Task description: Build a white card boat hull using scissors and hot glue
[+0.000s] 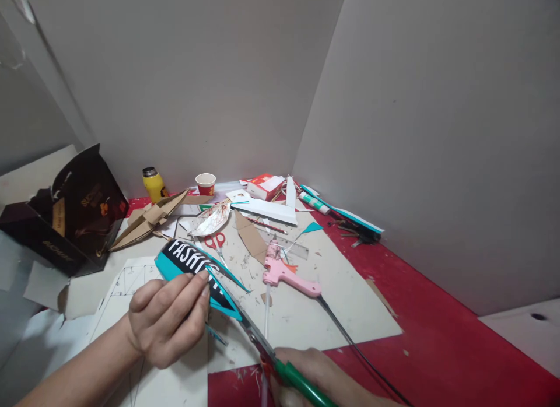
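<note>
My left hand (172,316) is closed on a teal and black piece of printed card (186,256) with white "FASHION" lettering, thumb and fingers pinching its near side. A narrow slit separates a teal-edged strip from the rest of that piece. My right hand (324,369), at the bottom edge, is wrapped round green-handled scissors (300,382); their blades point up and left to the card's pointed end. Part of the right hand lies outside the view. Just beyond the scissors lies a pink glue gun (282,272), a clear glue stick in its back.
Red-handled scissors (214,240), a clear ruler (289,246) and cardboard scraps (251,237) lie on the pale sheet. Behind stand a yellow bottle (154,185) and a paper cup (205,184). A dark box (87,209) is at left. The gun's black cord (359,351) crosses the red table.
</note>
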{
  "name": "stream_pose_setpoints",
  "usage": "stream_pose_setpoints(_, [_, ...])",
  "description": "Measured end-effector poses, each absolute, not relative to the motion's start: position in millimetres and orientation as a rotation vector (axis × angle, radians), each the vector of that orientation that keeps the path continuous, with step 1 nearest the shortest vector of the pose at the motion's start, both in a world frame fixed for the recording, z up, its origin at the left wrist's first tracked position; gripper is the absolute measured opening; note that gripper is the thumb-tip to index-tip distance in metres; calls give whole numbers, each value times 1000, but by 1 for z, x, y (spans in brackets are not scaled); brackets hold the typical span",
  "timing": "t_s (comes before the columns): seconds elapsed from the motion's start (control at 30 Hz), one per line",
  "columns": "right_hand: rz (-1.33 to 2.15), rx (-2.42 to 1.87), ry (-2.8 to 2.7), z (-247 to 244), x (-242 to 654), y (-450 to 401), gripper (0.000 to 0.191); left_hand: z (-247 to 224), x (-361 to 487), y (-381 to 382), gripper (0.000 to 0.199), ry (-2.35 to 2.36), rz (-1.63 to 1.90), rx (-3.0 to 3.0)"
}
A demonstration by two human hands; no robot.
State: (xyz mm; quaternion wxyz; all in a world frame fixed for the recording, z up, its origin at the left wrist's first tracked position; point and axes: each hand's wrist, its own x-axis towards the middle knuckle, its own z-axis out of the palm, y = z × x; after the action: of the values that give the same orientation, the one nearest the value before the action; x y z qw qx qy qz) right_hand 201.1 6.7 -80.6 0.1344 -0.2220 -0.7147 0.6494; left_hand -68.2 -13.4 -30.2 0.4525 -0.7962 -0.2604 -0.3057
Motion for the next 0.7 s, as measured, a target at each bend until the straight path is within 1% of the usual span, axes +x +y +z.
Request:
stream_pose_setpoints(0.2, [1922, -654, -2052, -66, 200, 6, 57, -32, -70, -13, 18, -652, -716, -1970])
stream_pose_setpoints(0.37, [2068, -691, -1961, -65, 200, 3, 61, -31, -69, -11, 18, -649, -727, -1984])
stream_pose_setpoints(0.53, [2143, -641, -1956, -56, 203, 10, 64, -25, -71, -13, 8, -705, -740, -2072])
stream_pose_setpoints(0.6, [2165, -617, -1960, -49, 206, 13, 63, -23, -70, -14, 13, -861, -838, -2136])
stream_pose_setpoints(0.7, [2166, -613, -2002, -38, 216, 16, 63, -19, -64, -12, 21, -1274, -1259, -2091])
